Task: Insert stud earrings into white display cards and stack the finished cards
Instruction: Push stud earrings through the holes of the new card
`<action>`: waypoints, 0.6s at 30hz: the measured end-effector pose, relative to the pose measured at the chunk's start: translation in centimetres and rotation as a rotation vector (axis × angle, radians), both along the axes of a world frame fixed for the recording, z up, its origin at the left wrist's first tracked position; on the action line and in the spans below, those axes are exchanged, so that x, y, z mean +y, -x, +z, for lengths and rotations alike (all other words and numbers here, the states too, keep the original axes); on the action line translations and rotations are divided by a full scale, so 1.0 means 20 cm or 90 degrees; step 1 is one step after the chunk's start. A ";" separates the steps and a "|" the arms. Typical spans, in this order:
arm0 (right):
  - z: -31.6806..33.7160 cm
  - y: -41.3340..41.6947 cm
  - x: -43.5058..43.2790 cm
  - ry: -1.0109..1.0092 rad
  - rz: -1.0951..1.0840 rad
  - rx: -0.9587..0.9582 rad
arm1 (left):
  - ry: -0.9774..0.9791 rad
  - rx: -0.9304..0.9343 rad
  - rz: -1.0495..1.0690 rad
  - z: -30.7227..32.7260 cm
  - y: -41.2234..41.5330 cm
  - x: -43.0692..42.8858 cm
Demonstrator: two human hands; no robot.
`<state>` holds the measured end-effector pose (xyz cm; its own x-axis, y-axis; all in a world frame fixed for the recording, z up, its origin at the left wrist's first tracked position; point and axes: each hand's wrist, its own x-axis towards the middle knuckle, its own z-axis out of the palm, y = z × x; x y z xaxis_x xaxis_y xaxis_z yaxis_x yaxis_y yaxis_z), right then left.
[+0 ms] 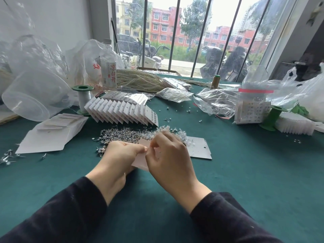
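The small white display card (141, 161) was held just above the green felt surface (245, 172), between both hands. The left hand (119, 155) pinched its left edge. The right hand (168, 155), fingers curled, pinched its top. A pile of clear stud earrings (133, 134) lay just behind, with a fanned row of filled white cards (121, 111) beyond.

A bottle (107, 55) is standing among the clutter, and its white label (110, 74) is showing three red characters running downward: 凉白开. A small red mark is sitting under them, too small to read. A plastic bag (84, 55) just left of the bottle is carrying red print (97, 66), which the bottle is partly hiding, so it is not legible. No other writing is showing clearly enough to read.
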<state>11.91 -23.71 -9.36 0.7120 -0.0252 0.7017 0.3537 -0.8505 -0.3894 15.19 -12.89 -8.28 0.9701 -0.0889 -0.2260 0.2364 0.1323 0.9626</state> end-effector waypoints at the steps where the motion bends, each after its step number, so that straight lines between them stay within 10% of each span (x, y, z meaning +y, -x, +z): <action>1: 0.00 0.00 0.00 -0.003 -0.010 0.001 | -0.001 0.000 -0.001 0.00 0.00 0.00; 18: -0.01 0.02 0.00 0.004 -0.002 0.069 | -0.051 -0.049 0.009 -0.02 0.01 -0.02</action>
